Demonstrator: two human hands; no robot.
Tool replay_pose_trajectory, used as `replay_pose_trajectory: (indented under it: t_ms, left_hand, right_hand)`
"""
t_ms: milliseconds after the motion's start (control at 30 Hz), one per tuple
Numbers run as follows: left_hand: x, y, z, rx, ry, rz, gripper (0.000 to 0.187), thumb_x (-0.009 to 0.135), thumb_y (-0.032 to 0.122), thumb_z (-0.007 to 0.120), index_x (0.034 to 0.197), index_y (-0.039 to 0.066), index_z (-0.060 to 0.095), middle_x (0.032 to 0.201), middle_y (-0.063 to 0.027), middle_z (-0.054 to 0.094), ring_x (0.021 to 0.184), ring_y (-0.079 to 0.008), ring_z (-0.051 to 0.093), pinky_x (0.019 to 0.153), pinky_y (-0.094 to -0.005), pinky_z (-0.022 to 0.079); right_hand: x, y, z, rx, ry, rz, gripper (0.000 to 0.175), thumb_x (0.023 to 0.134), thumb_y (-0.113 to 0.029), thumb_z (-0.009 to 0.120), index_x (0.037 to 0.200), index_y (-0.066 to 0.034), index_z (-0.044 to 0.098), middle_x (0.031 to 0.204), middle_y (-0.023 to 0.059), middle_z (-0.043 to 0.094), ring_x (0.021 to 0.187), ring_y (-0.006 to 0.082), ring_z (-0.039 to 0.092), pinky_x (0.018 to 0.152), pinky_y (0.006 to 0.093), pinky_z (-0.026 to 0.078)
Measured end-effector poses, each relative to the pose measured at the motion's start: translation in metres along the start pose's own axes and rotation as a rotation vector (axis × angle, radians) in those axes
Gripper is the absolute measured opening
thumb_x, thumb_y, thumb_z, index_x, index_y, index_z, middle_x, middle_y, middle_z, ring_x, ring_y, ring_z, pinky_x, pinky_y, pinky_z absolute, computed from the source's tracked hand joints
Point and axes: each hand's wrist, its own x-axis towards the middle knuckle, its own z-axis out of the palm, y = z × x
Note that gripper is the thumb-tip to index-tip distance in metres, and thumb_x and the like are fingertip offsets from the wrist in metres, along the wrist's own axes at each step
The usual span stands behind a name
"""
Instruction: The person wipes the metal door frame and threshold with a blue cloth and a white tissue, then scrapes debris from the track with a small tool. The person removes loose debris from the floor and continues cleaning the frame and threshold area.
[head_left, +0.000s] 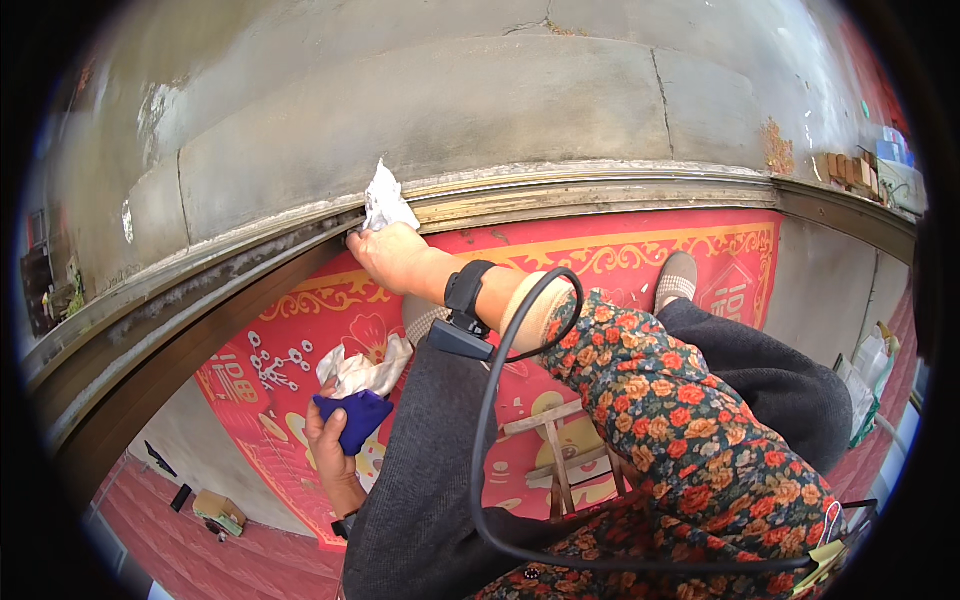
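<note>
My right hand reaches out to a metal door track and grips a crumpled white cloth or tissue against it. Bunched cloth hides some of the track, and the fingertips are partly out of sight. Lower down, beside my left knee, my left hand holds a dark blue cloth between thumb and fingers. A second crumpled white cloth sticks out above the blue one, seemingly in the same hand.
A red patterned mat lies underfoot, with a wooden stool partly visible beneath me. Dirt lines the left track. A black cable loops across my lap. Bricks and a cardboard box stand farther off.
</note>
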Motion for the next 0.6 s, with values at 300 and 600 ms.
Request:
replay_pose_trajectory:
  t_ms: [300, 600]
  left_hand:
    - [0.002, 0.008, 0.007, -0.027, -0.022, 0.033, 0.041, 0.077, 0.006, 0.068, 0.117, 0.003, 0.058, 0.133, -0.0136, 0.053, 0.117, -0.0249, 0.054, 0.101, -0.0362, 0.046]
    - [0.004, 0.0, 0.008, -0.036, -0.052, 0.033, 0.042, 0.077, 0.008, 0.069, 0.117, 0.004, 0.058, 0.134, -0.0148, 0.053, 0.118, -0.0266, 0.053, 0.102, -0.0373, 0.045]
  right_hand:
    - [-0.064, 0.049, -0.033, -0.06, -0.005, -0.009, 0.02, 0.083, -0.012, 0.055, 0.1, -0.0022, 0.053, 0.092, 0.015, 0.067, 0.079, 0.0312, 0.069, 0.064, 0.0419, 0.055]
    - [-0.183, 0.132, -0.079, -0.269, -0.129, 0.219, 0.015, 0.082, -0.01, 0.055, 0.096, -0.0049, 0.054, 0.088, 0.0124, 0.067, 0.079, 0.0302, 0.069, 0.062, 0.0416, 0.054]
